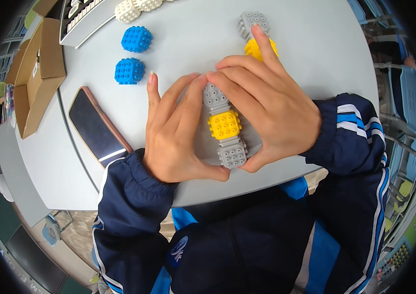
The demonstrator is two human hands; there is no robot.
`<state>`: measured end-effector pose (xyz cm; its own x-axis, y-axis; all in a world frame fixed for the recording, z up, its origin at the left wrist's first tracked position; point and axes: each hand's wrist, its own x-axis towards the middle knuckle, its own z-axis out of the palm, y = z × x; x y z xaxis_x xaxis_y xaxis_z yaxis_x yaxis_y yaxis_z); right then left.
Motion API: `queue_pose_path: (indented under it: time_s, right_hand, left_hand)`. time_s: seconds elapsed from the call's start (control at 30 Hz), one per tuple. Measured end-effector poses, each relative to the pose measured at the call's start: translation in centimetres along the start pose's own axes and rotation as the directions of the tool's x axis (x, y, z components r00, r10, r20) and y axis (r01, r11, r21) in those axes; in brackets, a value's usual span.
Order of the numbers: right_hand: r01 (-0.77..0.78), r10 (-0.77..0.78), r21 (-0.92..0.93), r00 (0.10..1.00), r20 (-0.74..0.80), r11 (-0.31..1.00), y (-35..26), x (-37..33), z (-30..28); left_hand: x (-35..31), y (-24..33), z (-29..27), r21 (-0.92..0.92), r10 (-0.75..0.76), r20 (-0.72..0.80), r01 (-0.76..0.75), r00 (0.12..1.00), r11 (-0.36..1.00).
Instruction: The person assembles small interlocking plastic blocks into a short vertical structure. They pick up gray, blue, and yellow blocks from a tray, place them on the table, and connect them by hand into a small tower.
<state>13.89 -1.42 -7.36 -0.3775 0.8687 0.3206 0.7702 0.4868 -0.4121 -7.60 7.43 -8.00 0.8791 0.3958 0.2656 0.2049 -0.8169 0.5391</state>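
Three studded building blocks stand joined in a row over the table (pixel 188 191): a grey block (pixel 215 96) at the far end, a yellow block (pixel 224 125) in the middle and a grey block (pixel 232 155) at the near end. My left hand (pixel 171 132) curves around the row's left side. From the right, my right hand (pixel 281 110) does the same, its forefinger raised or spread from the others. Fingertips of both hands press at the far block, and both thumbs are at the near one. Fingers partly cover the far grey block.
Two blue blocks (pixel 129 71) sit apart at the far left. Another yellow block (pixel 261 49) and grey block (pixel 253 23) lie beyond my right hand, partly covered. White blocks (pixel 127 11) lie beside a white tray (pixel 83 32). A phone (pixel 101 125) and cardboard box (pixel 46 68) are left.
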Motion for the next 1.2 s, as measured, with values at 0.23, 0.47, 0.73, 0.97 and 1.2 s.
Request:
queue_pose_path:
  time_s: [0.23, 0.47, 0.73, 0.97, 1.2]
  right_hand:
    - [0.031, -0.032, 0.012, 0.999, 0.019, 0.999, 0.3, 0.1, -0.3]
    - [-0.001, 0.006, -0.098, 0.999, 0.051, 0.995, 0.0, 0.3, -0.6]
    - [-0.017, 0.034, -0.169, 0.995, 0.097, 0.985, -0.1, 0.1, -0.4]
    - [-0.033, 0.054, -0.200, 0.994, 0.100, 0.979, -0.1, 0.2, -0.8]
    - [-0.043, 0.058, -0.169, 0.995, 0.082, 0.985, 0.4, 0.0, -0.8]
  left_hand:
    - [-0.1, 0.2, 0.0, 0.009, 0.016, -0.012, -0.016, 1.000, 1.000]
    - [0.8, 0.2, -1.5, 0.040, -0.016, 0.101, 0.012, 0.995, 0.999]
    - [0.3, -0.1, -1.5, 0.018, -0.043, 0.093, 0.041, 0.995, 0.999]
    - [0.4, -0.2, -1.8, 0.078, -0.046, 0.139, 0.035, 0.989, 0.996]
    - [0.3, 0.2, -1.2, 0.086, -0.100, 0.094, 0.092, 0.991, 0.992]
